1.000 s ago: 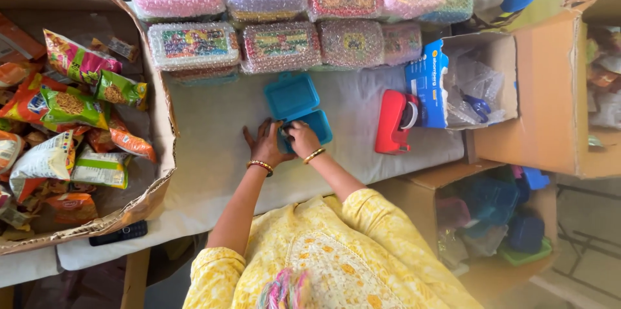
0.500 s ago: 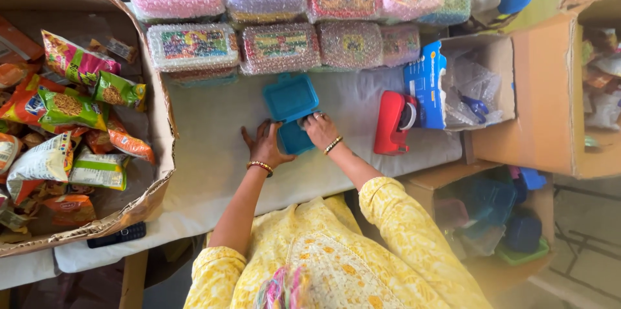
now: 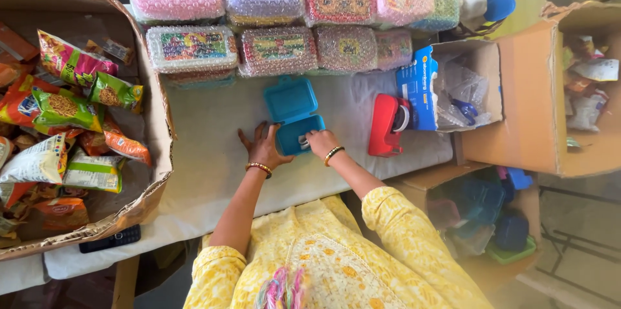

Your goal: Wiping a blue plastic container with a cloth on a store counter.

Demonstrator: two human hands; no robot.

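Observation:
A small teal lunch box point(image 3: 294, 115) lies open on the white-covered table point(image 3: 213, 154), its lid flipped back toward the far side. My left hand point(image 3: 262, 147) rests flat against the box's left side with fingers spread. My right hand point(image 3: 321, 141) touches the box's near right corner, fingers at its rim. Something small and pale sits inside the box. Both wrists wear bangles, and yellow sleeves cover my upper arms.
Several bubble-wrapped boxes point(image 3: 259, 18) are stacked at the table's far edge. A cardboard box of snack packets point(image 3: 65, 121) stands left, a red tape dispenser point(image 3: 385, 125) and a blue carton point(image 3: 417, 86) right. More cardboard boxes point(image 3: 550, 89) sit right; a phone point(image 3: 110, 240) lies near left.
My right hand moved from the box's middle out to its right corner. The left hand stayed at the box's left side. The box remained open.

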